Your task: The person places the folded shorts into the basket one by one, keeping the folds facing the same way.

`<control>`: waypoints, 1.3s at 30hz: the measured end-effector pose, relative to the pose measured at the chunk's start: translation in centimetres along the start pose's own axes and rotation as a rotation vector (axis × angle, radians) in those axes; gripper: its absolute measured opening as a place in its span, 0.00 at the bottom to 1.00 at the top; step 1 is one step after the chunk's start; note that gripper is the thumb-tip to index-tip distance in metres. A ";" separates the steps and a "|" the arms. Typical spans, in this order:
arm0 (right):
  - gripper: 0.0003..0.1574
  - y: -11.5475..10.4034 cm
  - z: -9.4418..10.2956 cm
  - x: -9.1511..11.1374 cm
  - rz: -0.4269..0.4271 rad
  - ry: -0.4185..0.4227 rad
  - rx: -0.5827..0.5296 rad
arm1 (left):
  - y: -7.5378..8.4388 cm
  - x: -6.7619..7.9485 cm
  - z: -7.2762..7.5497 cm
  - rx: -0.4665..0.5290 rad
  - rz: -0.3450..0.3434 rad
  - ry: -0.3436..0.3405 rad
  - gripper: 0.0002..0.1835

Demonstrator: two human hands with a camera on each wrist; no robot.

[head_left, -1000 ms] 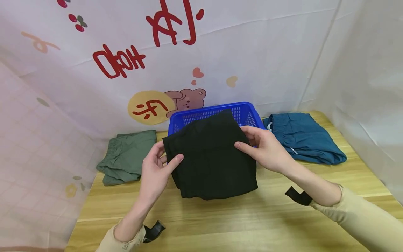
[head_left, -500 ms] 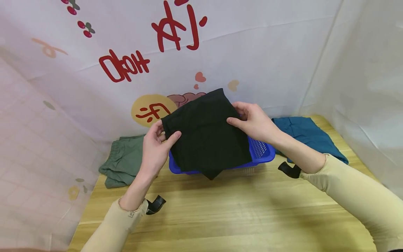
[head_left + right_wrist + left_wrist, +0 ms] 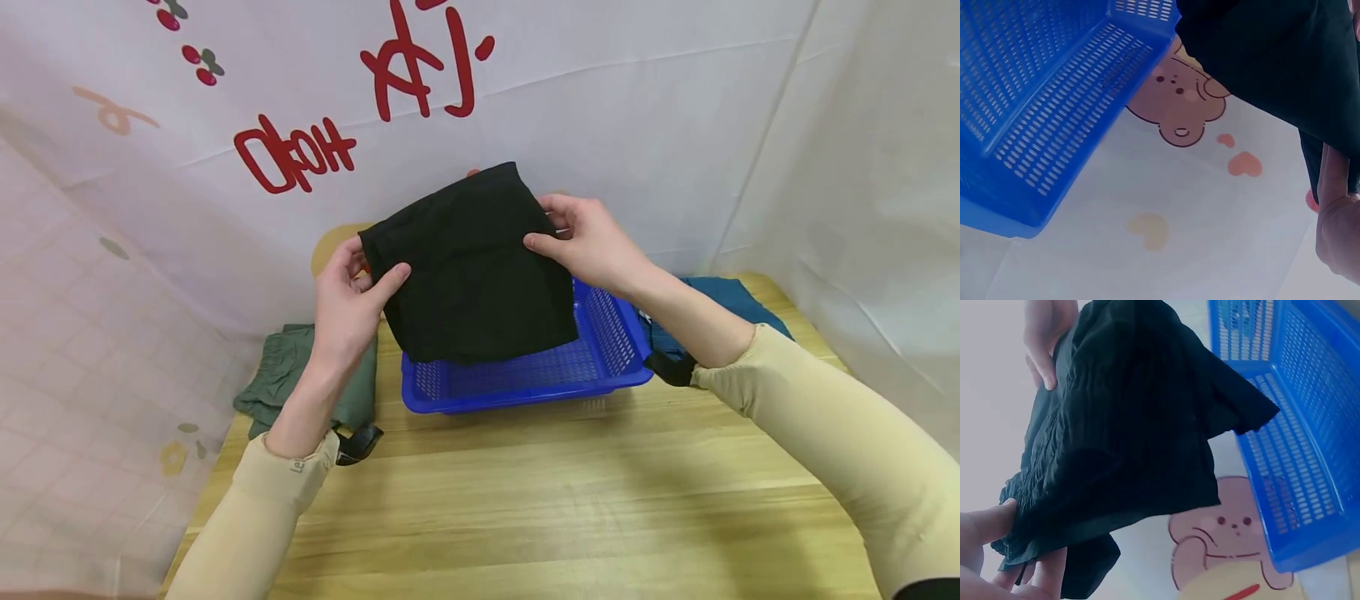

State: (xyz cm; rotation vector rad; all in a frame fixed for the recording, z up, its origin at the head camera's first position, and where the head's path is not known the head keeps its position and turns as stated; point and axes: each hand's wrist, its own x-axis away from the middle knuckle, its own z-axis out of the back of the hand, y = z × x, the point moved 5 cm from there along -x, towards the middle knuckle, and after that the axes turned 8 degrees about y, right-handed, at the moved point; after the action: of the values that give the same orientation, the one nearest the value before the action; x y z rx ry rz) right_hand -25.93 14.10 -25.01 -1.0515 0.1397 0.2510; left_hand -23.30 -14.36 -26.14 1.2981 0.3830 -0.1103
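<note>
Folded black pants hang between my two hands, above and behind the blue plastic basket. My left hand pinches their left edge, thumb on the near side and fingers behind. On the opposite edge, my right hand pinches the cloth the same way. The left wrist view shows the gathered elastic waistband, with a loose flap of cloth hanging toward the basket. The black cloth hides part of the basket's back rim. What shows of the basket's slotted floor is bare.
Folded green pants lie left of the basket, partly behind my left forearm. Folded teal pants lie to its right, partly covered by my right arm. A printed white cloth wall stands behind the wooden table.
Both hands have raised the black pants up and away from me, from in front of the basket to above its back. The basket's front and floor now show.
</note>
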 end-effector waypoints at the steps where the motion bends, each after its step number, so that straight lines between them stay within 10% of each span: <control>1: 0.26 0.0 -0.2 -0.3 -0.008 -0.004 0.007 | -0.2 -0.2 0.1 -0.011 0.010 0.001 0.25; 21: 0.42 7.2 -4.6 -1.8 -0.252 -0.293 0.050 | -7.9 -1.8 -3.5 -0.330 0.331 -0.246 0.33; 39: 0.45 11.1 -6.9 -1.8 -0.324 -0.474 0.261 | -11.7 -1.9 -7.0 -0.637 0.299 -0.402 0.40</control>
State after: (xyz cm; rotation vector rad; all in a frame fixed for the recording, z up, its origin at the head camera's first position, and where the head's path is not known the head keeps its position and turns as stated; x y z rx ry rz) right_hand -30.62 13.07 -37.30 -0.7186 -0.4130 0.1757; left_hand -30.04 -11.13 -37.76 0.6656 -0.1242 0.0072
